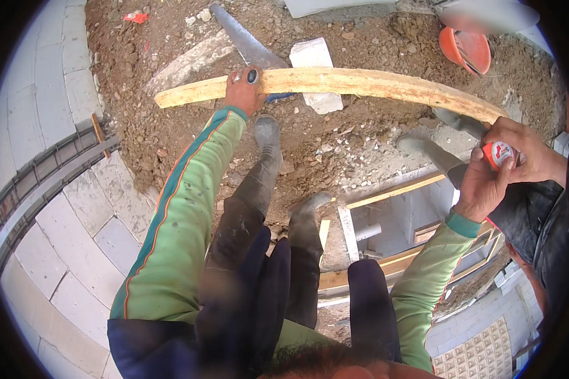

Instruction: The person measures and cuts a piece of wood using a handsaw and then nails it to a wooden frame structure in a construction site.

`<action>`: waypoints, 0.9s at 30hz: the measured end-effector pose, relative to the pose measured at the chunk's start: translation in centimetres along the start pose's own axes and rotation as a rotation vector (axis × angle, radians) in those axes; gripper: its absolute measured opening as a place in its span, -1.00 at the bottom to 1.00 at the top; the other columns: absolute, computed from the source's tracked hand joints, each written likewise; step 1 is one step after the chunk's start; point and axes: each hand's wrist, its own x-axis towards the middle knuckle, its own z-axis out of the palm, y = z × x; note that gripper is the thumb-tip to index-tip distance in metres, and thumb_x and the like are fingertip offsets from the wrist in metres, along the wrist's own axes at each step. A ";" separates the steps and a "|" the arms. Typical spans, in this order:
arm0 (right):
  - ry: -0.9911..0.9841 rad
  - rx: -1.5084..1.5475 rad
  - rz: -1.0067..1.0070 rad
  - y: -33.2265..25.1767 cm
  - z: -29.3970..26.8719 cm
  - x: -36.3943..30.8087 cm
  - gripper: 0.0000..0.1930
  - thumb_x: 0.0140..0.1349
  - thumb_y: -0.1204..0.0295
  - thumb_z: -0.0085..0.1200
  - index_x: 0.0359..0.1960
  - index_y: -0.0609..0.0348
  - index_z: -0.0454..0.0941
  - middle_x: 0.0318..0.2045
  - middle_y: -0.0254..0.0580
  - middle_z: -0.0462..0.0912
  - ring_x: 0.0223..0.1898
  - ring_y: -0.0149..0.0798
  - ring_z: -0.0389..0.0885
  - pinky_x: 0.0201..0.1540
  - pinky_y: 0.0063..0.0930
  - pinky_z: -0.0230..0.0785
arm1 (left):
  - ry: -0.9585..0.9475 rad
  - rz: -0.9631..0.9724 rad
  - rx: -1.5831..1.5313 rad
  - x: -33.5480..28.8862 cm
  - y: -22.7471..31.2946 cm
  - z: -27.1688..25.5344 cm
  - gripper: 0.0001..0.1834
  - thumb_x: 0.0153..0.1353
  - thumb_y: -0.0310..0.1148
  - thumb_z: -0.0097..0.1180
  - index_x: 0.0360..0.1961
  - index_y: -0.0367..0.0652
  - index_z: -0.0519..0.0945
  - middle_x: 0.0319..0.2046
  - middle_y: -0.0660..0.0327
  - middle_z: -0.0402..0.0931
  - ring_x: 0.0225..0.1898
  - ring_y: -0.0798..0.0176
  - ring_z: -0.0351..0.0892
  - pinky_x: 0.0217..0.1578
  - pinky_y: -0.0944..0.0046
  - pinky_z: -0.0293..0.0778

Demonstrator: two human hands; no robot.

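Nearest the camera, the person's two green sleeves with orange stripes rise from the lower edge, and between them stand dark trousers and grey rubber boots (269, 136) planted on churned brown soil (354, 44). To the left lies pale grey block paving (76, 208) with a dark drain channel (44, 165) curving through it. Below and to the right opens a concrete pit (401, 218) framed with wooden strips, a short white pipe showing inside it.

The right hand (480, 189) is raised at the right, its fingers curled around a small red-and-white tape measure (501, 153); a co-worker's hand (525, 148) (coming in from the right edge, above a dark garment) closes over the same tape measure, so the two hands touch. That spot sits just beside the right end of a long, pale, rough-sawn wooden plank (360, 83).

Farther out, the left hand (243, 91) grips the plank near its left end, fingers wrapped over its top edge, a dark-stoned ring on one finger. The plank stretches across the soil, bowed by the lens. Beyond it lie a white stone block (311, 55), a grey metal shovel blade (243, 39), and an orange bucket (468, 50) at the far right.
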 end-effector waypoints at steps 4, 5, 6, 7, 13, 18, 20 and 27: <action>0.071 -0.010 0.139 5.0 -0.5 -4.3 -0.21 0.22 -0.13 0.19 0.35 0.11 0.31 0.23 0.02 0.47 0.07 -0.03 0.57 -0.09 -0.10 0.55 | -0.027 -0.023 0.001 -1.5 -2.5 2.1 -0.28 0.11 -0.15 0.38 0.28 -0.08 0.41 0.27 0.11 0.40 0.26 0.07 0.45 0.38 -0.12 0.13; 0.096 -0.034 0.170 6.1 -0.6 -5.8 -0.23 0.25 -0.12 0.16 0.35 0.10 0.32 0.23 0.03 0.47 0.05 -0.04 0.58 -0.11 -0.13 0.55 | -0.016 -0.027 -0.011 -1.5 -2.8 2.9 -0.29 0.12 -0.15 0.38 0.28 -0.07 0.41 0.28 0.13 0.39 0.26 0.08 0.45 0.39 -0.11 0.13; 0.121 -0.041 0.208 7.6 -1.1 -7.3 -0.26 0.27 -0.10 0.14 0.36 0.09 0.33 0.23 0.04 0.47 0.03 -0.05 0.58 -0.13 -0.15 0.55 | -0.019 -0.051 -0.021 -1.7 -3.0 3.2 -0.29 0.12 -0.15 0.38 0.28 -0.07 0.41 0.28 0.13 0.39 0.26 0.08 0.45 0.39 -0.11 0.13; 0.141 -0.052 0.251 9.0 -1.3 -8.7 -0.28 0.30 -0.09 0.11 0.36 0.08 0.33 0.24 0.06 0.47 0.02 -0.06 0.59 -0.15 -0.18 0.55 | -0.027 -0.052 -0.043 -1.8 -3.1 3.2 -0.28 0.13 -0.13 0.38 0.29 -0.07 0.41 0.28 0.13 0.38 0.29 0.12 0.42 0.39 -0.13 0.11; 0.217 -0.098 0.558 19.8 0.9 -16.7 -0.43 0.47 0.00 -0.03 0.38 0.04 0.36 0.26 0.14 0.48 -0.08 -0.11 0.64 -0.28 -0.33 0.55 | 0.100 -0.136 0.022 -5.1 -3.2 2.0 0.00 0.05 -0.01 0.42 0.48 -0.02 0.23 0.45 0.02 0.12 0.53 -0.01 0.01 0.47 -0.25 -0.12; 0.212 -0.228 0.699 28.1 3.8 -17.3 -0.49 0.45 0.11 0.05 0.35 -0.05 0.33 0.24 0.03 0.53 -0.08 -0.19 0.69 -0.32 -0.46 0.50 | 0.290 -0.363 -0.292 -10.9 -2.3 1.2 0.02 0.08 -0.04 0.40 0.49 -0.13 0.18 0.46 -0.08 0.05 0.52 -0.19 -0.03 0.46 -0.23 -0.09; 0.159 -0.254 0.779 29.1 4.0 -16.0 -0.48 0.46 0.10 0.03 0.37 -0.03 0.30 0.20 0.00 0.57 -0.15 -0.22 0.71 -0.37 -0.52 0.45 | 0.296 -0.433 -0.436 -13.6 -2.2 0.9 -0.06 0.16 -0.12 0.36 0.47 -0.27 0.19 0.38 -0.14 0.22 0.48 -0.22 0.07 0.41 -0.18 0.07; -0.608 -1.073 0.579 34.8 11.2 -16.1 -0.29 0.13 0.55 0.35 0.31 0.16 0.28 0.17 -0.06 0.55 0.07 -0.12 0.63 0.05 -0.29 0.53 | 0.070 -0.551 -1.609 -21.2 0.8 -6.3 -0.21 0.15 -0.17 0.37 0.32 -0.36 0.38 0.14 -0.10 0.52 0.08 0.02 0.60 0.06 0.09 0.53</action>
